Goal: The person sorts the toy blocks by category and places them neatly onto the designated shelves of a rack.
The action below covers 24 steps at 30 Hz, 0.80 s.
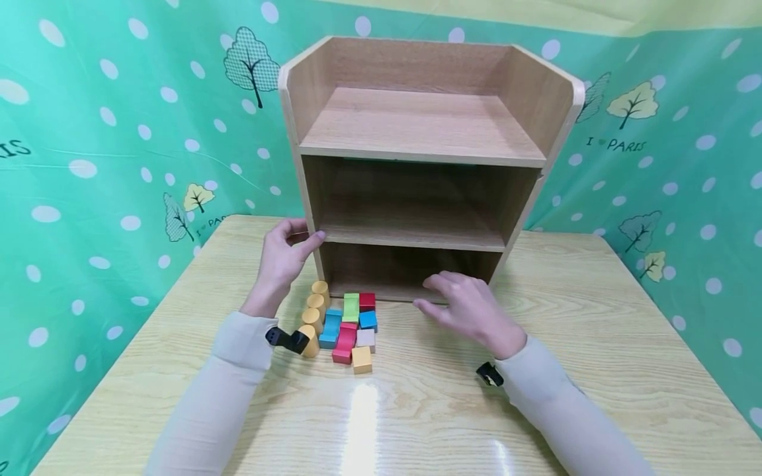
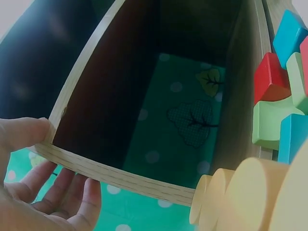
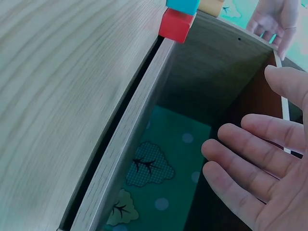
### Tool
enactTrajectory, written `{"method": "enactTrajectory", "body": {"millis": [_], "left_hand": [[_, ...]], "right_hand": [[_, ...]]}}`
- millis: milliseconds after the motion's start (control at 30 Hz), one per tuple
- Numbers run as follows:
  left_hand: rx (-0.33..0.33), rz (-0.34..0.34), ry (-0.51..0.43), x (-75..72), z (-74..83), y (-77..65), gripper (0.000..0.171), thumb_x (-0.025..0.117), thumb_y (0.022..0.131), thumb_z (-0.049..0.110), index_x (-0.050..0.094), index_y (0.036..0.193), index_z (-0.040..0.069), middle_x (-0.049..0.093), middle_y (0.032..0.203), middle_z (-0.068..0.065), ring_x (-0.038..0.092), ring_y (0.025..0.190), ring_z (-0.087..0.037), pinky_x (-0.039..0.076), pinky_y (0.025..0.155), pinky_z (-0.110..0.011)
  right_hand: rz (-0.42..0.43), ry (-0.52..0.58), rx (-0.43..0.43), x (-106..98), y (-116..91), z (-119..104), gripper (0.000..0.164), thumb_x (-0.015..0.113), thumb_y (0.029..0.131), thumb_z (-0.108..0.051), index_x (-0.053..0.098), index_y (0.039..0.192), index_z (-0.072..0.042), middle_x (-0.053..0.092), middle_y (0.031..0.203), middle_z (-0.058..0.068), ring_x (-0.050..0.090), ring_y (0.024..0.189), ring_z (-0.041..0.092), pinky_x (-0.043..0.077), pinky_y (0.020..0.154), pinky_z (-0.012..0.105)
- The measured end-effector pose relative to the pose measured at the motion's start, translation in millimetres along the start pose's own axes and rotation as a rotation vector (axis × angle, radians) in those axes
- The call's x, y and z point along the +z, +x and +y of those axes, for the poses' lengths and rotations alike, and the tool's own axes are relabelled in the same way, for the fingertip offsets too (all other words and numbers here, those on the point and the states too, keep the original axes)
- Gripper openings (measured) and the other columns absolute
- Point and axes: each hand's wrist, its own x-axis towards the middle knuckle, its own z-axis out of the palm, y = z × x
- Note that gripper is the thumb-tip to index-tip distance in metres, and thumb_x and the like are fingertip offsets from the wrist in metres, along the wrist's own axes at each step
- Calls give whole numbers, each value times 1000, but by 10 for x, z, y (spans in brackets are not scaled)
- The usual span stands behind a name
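A wooden shelf unit (image 1: pixel 417 122) with an upper tray and two compartments stands on the table. My left hand (image 1: pixel 281 259) holds its left side panel at the height of the middle board, the thumb on the front edge and the fingers (image 2: pixel 89 202) along the outer face. In front of the lower compartment hovers my right hand (image 1: pixel 467 309), its fingers (image 3: pixel 240 149) apart and holding nothing. Beside the unit's lower left front lie yellow cylinders (image 1: pixel 312 318) in a row, with blue curved blocks (image 1: pixel 331 329), a green block (image 1: pixel 351 307) and a red cube (image 1: pixel 367 301).
Close by are a pink-red curved block (image 1: pixel 345 342), a blue cube (image 1: pixel 368 320), a white cube (image 1: pixel 366 339) and a yellow cube (image 1: pixel 362 361). The wooden table (image 1: pixel 428 410) carries everything. Behind it hangs a green dotted cloth (image 1: pixel 119 172).
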Motion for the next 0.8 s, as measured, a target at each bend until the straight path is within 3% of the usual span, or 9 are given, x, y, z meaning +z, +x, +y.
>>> {"method": "enactTrajectory", "body": {"millis": [367,600,800], "left_hand": [[-68,-20,5,6,58,11,45,71,86,25,54,121,2,53,120,-12,53,109,-28,45,92,-38],[-62,-6,1,23,61,7,48,72,86,29,53,121,2,52,120,-12,51,111,-28,45,93,-39],[-59,1,-16,30,50,9,46,73,85,27,53,119,3,53,119,-12,52,110,-27,46,92,-39]], "right_hand": [[-24,17,2,5,85,-107,34,71,84,-38,69,104,-12,69,97,2,65,82,15,54,71,32],[-66,56,14,12,158,-209,34,73,84,-37,69,106,-12,69,100,3,65,85,16,54,75,32],[-128,163,22,50,205,-317,33,76,82,-32,69,108,-13,69,103,3,65,89,18,53,78,31]]}}
